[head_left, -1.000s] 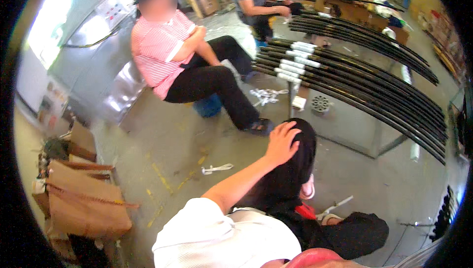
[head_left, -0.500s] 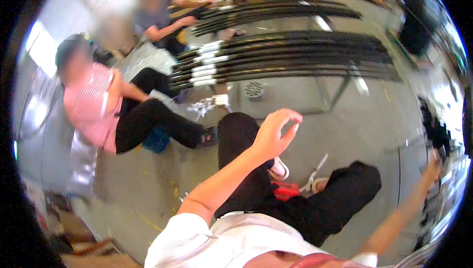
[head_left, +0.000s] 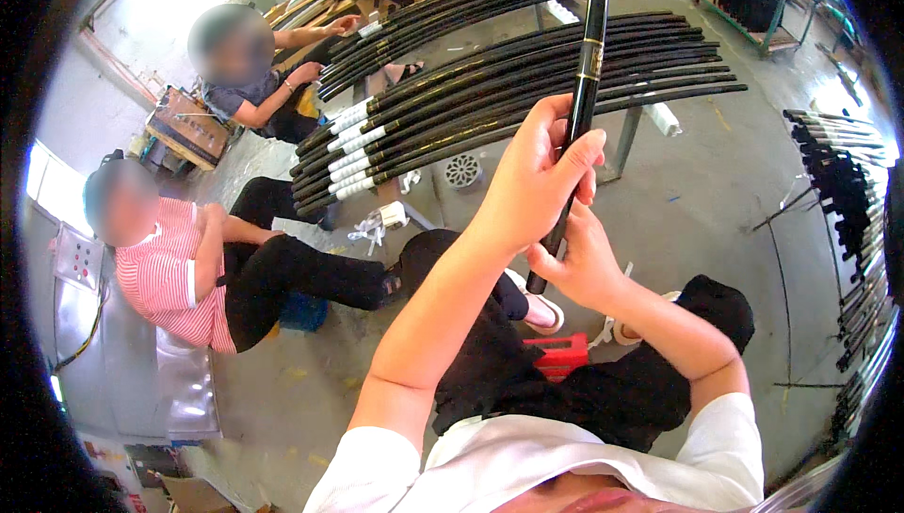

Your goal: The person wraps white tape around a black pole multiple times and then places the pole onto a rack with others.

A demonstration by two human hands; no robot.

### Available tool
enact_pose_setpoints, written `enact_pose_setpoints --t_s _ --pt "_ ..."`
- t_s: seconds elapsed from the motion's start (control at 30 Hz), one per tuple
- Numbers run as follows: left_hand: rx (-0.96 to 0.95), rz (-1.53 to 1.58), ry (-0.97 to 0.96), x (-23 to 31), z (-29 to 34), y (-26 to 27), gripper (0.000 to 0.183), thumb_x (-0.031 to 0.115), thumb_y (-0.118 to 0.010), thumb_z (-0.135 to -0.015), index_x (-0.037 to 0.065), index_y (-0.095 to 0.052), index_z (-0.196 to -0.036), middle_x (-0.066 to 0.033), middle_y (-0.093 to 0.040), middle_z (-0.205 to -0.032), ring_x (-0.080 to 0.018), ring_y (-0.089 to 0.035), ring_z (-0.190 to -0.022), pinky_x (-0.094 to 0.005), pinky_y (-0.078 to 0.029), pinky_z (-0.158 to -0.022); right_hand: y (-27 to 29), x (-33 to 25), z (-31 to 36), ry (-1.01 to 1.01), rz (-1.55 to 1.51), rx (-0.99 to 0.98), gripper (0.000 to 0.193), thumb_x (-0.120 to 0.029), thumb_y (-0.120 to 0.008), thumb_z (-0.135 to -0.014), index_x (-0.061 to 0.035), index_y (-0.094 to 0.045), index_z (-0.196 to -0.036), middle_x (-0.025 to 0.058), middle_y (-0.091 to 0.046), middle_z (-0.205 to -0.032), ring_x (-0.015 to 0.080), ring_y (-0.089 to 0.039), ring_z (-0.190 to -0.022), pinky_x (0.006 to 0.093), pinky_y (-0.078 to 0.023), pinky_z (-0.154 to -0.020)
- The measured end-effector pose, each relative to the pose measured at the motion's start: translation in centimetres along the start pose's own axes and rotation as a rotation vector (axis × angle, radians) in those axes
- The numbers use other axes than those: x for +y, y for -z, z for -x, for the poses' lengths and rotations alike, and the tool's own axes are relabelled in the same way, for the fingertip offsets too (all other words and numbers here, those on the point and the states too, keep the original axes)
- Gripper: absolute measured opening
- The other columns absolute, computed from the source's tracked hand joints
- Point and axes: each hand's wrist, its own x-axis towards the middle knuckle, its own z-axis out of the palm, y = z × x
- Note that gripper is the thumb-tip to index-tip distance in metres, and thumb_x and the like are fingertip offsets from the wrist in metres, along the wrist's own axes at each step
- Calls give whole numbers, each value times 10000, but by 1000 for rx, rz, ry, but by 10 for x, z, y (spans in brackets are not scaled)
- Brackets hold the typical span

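Note:
A glossy black rod (head_left: 590, 51) with gold bands, much like a fishing rod, is held up steeply in front of me, its upper end running out of view. My left hand (head_left: 529, 181) is closed around it, thumb across the front. Lower down, near the butt end, my right hand (head_left: 595, 263) is closed on the same rod, its thumb against the side. Beyond my hands, several black rods with white-wrapped ends (head_left: 350, 172) lie side by side on a stand.
To the left sits a person in a striped shirt (head_left: 174, 268); farther off, another person (head_left: 247, 89) reaches toward a second row of rods (head_left: 471, 18). More rods (head_left: 852, 240) are stacked at my right. A red plastic object (head_left: 562, 355) is between my legs, a round slotted piece (head_left: 462, 171) under the stand.
My right arm has come back from the stacked rods at the far right, and a rod is now upright before me. My left hand, empty before, has closed on it.

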Motion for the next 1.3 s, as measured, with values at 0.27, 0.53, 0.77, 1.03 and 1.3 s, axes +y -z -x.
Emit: enact_pose_setpoints --t_s 0.27,0.53,0.77,1.03,1.3 --pt "50 232 26 -6 -1 13 311 119 -518 -913 15 -428 -1192 -13 -453 -755 -39 -377 -472 -188 -304 -396 46 46 -35 85 -155 -349 673 -251 -604 -871 -38 -240 -1395 170 -446 -1269 289 -442 -1185 366 -360 -981" --pt "334 -354 -309 -22 18 28 748 129 -732 -762 52 -313 -1377 -60 -473 -1048 -33 -413 -586 -164 -351 -502 75 4 -45 -214 -569 -163 728 -53 -491 -806 -75 -157 -1452 72 -552 -740 110 -487 -571 216 -390 -541" --pt "262 -636 -260 -23 12 31 464 208 -833 -653 66 -579 -1014 -60 -441 -1117 -24 -400 -576 -164 -342 -500 76 -6 -28 -89 -506 -117 729 -20 -509 -791 -40 -180 -1441 47 -574 -801 94 -526 -654 220 -422 -600" --pt "299 -624 -216 -15 17 20 345 173 -821 -656 52 -633 -920 -48 -514 -1100 -44 -436 -635 -187 -368 -604 75 -9 -23 82 -216 -89 733 -97 -521 -771 58 -193 -1408 64 -546 -725 118 -551 -625 212 -403 -583" --pt "313 -630 -231 -9 22 14 236 105 -797 -672 51 -660 -856 -58 -533 -1094 -53 -450 -627 -203 -383 -635 73 -9 -20 219 -62 -74 718 -25 -522 -729 61 -243 -1385 83 -535 -705 156 -541 -601 243 -408 -580"
